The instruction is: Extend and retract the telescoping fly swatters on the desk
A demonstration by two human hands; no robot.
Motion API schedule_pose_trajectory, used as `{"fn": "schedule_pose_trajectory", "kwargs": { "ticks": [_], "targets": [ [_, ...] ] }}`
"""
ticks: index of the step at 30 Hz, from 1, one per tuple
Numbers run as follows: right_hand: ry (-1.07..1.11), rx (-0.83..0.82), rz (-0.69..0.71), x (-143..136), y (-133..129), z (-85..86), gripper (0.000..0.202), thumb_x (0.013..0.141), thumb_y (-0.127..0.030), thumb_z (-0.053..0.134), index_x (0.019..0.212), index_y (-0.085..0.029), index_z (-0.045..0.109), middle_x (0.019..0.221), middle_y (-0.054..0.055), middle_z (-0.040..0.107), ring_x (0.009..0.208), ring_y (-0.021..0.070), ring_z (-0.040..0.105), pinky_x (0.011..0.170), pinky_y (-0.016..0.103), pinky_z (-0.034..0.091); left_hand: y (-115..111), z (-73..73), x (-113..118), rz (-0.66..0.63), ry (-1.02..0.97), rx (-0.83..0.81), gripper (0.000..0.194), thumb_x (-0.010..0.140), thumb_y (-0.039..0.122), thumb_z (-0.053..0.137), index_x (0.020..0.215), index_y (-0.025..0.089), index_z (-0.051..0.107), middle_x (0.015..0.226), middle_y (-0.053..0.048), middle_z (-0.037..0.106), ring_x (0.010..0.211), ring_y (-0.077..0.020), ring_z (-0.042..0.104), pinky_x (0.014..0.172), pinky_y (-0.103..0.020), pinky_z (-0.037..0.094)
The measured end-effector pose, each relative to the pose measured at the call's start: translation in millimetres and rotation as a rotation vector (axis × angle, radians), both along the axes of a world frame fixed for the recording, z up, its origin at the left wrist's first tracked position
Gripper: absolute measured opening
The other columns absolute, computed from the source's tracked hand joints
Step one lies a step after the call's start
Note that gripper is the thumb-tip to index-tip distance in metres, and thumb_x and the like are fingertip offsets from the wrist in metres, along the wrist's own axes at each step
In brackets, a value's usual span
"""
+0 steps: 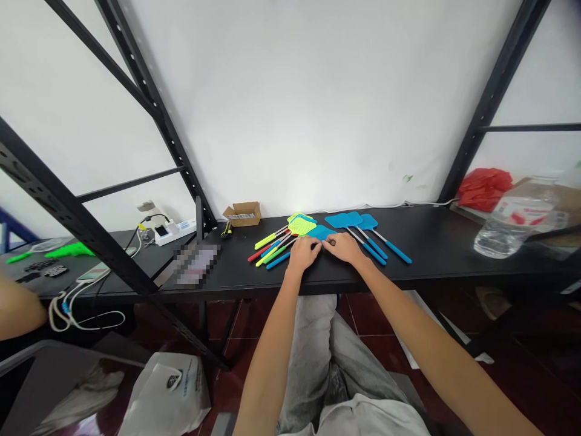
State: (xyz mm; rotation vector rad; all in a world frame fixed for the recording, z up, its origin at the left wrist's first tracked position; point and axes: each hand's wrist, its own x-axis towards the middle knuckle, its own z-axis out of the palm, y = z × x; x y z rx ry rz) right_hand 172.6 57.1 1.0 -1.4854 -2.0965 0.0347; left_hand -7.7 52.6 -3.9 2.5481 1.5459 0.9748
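Observation:
Both hands meet at the middle of the black table, at the near edge of a blue fly swatter head point(321, 232). My left hand point(303, 253) is closed, its fingertips pinching at that edge. Close beside it, my right hand point(344, 247) also pinches there, thumb and fingers together. The fingers partly cover the swatter. To the left lies a fanned pile of fly swatters with a yellow mesh head point(301, 226) on top and yellow, red and blue handles. On the right, several blue fly swatters point(344, 220) lie with their handles pointing toward the near right.
A small open cardboard box point(244, 214) and a yellow-black cutter point(226, 229) sit at the back left. A power strip point(176, 232) lies beyond the black rack post point(154, 109). At right stand a large clear water bottle point(512, 221) and a red plastic bag point(483, 188).

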Motion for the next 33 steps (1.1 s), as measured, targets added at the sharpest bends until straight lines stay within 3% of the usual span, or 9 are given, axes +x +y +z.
{"fn": "schedule_pose_trajectory", "kwargs": {
  "ticks": [15,33],
  "targets": [
    [0.058,0.043,-0.006,2.9,5.4,-5.7,0.031,0.093,-0.041,0.055,0.074,-0.022,0.07,0.073,0.005,0.071,0.072,0.0198,0.062,0.059,0.028,0.027,-4.0,5.9,0.2,0.009,-0.099,-0.047,0.022,0.094,0.027,0.057,0.097,0.022,0.078,0.097,-0.005,0.078,0.093,-0.0212,0.07,0.084,-0.028,0.052],
    [0.089,0.069,0.008,4.5,3.1,-5.1,0.036,0.093,-0.041,0.052,0.066,-0.021,0.064,0.065,0.005,0.066,0.065,0.0192,0.058,0.06,0.029,0.028,-4.5,4.7,0.0,0.025,-0.121,-0.044,0.02,0.093,0.025,0.059,0.094,0.021,0.078,0.096,-0.004,0.078,0.091,-0.0211,0.07,0.084,-0.029,0.051]
  ]
}}
